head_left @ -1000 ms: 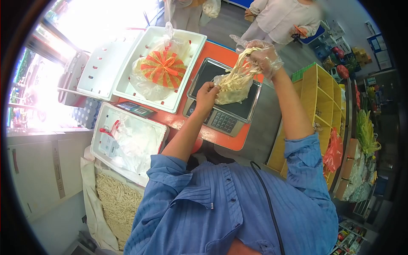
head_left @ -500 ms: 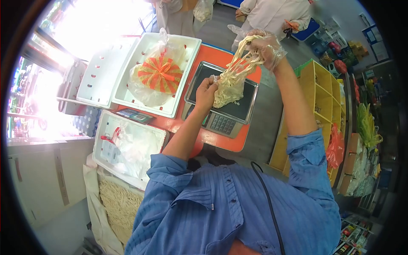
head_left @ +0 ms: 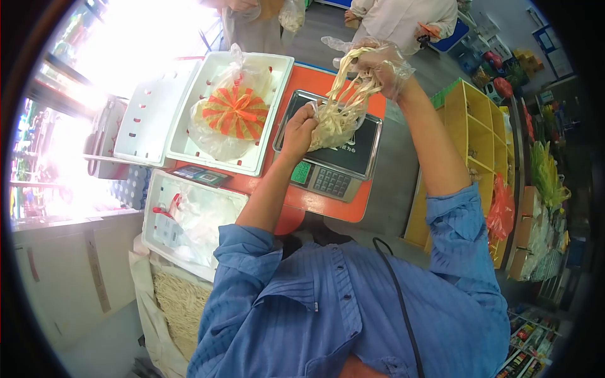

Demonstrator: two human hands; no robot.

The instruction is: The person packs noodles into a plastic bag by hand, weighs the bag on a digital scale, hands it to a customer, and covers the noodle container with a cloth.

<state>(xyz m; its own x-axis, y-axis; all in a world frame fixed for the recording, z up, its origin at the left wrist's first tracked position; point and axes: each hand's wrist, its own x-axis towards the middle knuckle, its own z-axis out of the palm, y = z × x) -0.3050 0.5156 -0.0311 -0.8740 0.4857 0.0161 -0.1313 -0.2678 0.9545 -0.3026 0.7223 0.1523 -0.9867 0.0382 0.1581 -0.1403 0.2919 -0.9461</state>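
My right hand (head_left: 384, 68), covered in a clear plastic bag or glove, is closed on a bunch of long pale noodles (head_left: 355, 87). The strands hang down from it into a clear plastic bag (head_left: 336, 128) above the scale. My left hand (head_left: 301, 130) pinches the bag's edge on its left side. Beneath sits a digital weighing scale (head_left: 362, 154) with a dark metal-rimmed pan and a lit green display. Whether the bag rests on the pan I cannot tell.
The scale stands on an orange table (head_left: 293, 211). Left of it, a white foam box (head_left: 274, 126) holds a bagged orange-striped bundle. A smaller white box (head_left: 151, 217) contains plastic bags. A sack (head_left: 144, 277) of noodles lies below. Yellow shelves (head_left: 469, 126) stand right. Two people (head_left: 403, 19) are opposite.
The noodles have settled lower and bunched more inside the bag, hanging more steeply from my right hand. Both hands keep their grip and appear slightly further left.
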